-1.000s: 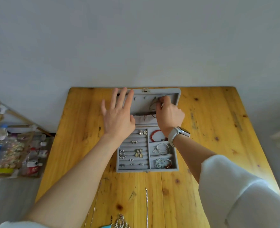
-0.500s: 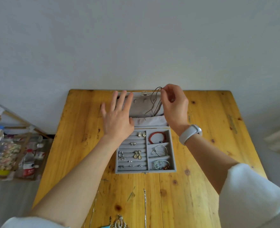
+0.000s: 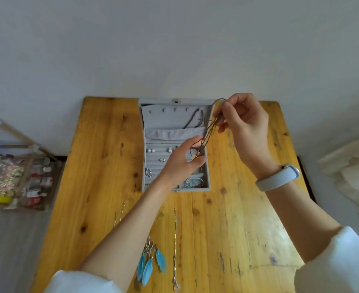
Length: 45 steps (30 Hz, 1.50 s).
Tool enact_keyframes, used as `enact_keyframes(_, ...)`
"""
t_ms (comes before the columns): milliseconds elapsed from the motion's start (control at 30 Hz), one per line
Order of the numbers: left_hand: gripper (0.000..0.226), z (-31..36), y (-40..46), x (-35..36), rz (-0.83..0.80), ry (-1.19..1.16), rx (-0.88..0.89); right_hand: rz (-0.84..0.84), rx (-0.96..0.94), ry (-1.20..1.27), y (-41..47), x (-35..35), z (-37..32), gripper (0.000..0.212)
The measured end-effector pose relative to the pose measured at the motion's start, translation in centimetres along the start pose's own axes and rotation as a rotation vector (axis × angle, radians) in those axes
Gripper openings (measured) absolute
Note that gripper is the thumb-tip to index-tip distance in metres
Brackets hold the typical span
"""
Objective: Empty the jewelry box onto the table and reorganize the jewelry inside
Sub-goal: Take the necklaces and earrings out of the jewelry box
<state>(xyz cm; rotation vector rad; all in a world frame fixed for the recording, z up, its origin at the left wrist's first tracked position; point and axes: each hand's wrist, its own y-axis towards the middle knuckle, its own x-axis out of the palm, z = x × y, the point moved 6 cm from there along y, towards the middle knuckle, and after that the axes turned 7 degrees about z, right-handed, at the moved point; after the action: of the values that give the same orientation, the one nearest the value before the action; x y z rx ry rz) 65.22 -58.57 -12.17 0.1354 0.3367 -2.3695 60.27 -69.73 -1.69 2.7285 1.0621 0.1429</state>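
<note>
Pale wall meets the far edge of your wooden desk [image 3: 237,218], and the grey jewelry box [image 3: 208,178] lies open at that far edge, lid flat against the wall side. Your right hand [image 3: 245,127], just right of the box's lid, pinches the top of a brown cord necklace [image 3: 208,132] between thumb and fingertips; the cords hang down over the box's right edge. Your left hand [image 3: 182,163] hovers over the box's tray with fingers loosely curved, cupping under the necklace's lower beaded end; whether it actually grips it I cannot tell. Earrings and bracelets sit in the box's compartments. Near you from the box lie a blue feather piece [image 3: 149,265] and a thin silver chain [image 3: 175,246].
</note>
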Motion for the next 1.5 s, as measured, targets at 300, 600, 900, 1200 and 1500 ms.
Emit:
enact_keyframes(300, 0.017, -11.9, -12.8, 6.7, -0.052, -0.247, -0.401, 0.235, 0.513, -0.160, -10.5, -7.7, 10.9, 0.019)
enact_keyframes(600, 0.019, -18.3, -20.9, 8.9, 0.130, 0.210, -0.538, -0.109, 0.674, -0.576, -16.9, -8.5, 20.6, 0.020)
enact_keyframes(900, 0.021, -16.5, -21.4, 10.0, 0.252, 0.628, -0.306, -0.234, 0.549, -0.750, -15.9, -5.7, 21.7, 0.022)
enact_keyframes(1200, 0.020, -16.8, -21.0, 10.0, 0.216, 0.880, -0.067, -0.355, 0.323, -0.914, -15.8, -4.5, 21.3, 0.018)
enact_keyframes(1500, 0.019, -13.7, -16.5, 5.4, 0.370, 0.912, 0.066, -0.263, 0.284, -0.914, -12.4, -4.4, 18.2, 0.021)
